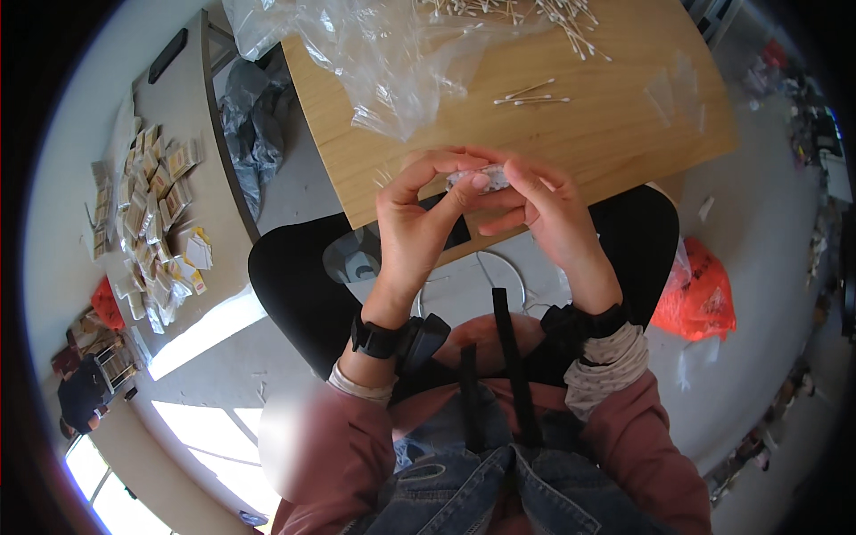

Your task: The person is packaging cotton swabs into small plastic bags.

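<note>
My left hand and my right hand meet above the near edge of a wooden table. Together they pinch a small clear packet that holds something white. The fingertips of both hands close on its ends. Three loose cotton swabs lie on the table just beyond the hands. A larger scatter of cotton swabs lies at the far edge. A crumpled clear plastic bag rests on the table's far left.
A black chair seat sits under my arms. A grey side table at left carries several small yellow-and-white packets. An orange plastic bag lies on the floor at right. A grey bag hangs between the tables.
</note>
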The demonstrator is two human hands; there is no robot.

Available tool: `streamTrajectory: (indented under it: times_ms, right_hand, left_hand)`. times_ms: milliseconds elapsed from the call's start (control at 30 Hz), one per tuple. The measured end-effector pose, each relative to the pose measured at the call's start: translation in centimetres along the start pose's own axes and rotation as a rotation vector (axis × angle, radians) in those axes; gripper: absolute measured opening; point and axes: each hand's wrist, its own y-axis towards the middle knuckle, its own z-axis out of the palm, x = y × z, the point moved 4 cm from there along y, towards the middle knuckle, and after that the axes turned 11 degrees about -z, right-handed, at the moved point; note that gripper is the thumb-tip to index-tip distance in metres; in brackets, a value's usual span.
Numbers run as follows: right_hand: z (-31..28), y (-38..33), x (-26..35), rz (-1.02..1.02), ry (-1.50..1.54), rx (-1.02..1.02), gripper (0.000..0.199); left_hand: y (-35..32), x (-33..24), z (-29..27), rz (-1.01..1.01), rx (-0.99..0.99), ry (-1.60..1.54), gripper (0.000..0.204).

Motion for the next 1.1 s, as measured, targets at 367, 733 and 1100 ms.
streamTrajectory:
  times_ms: [367, 733, 1100]
  right_hand:
    - [-0.4, 0.6, -0.9, 0.035, 0.102, 0.136, 0.046]
    - [-0.1, 0.8, -0.5, 0.01, 0.048, 0.078, 0.037]
    - [-0.2, 0.7, -0.9, 0.03, -0.033, 0.076, 0.037]
  left_hand:
    - [-0.2, -0.7, 0.2, 0.088, -0.008, 0.186, 0.016]
    - [-0.3, 0.1, 0.0, -0.004, -0.002, 0.056, 0.016]
    - [-0.6, 0.9, -0.1, -0.064, -0.017, -0.023, 0.018]
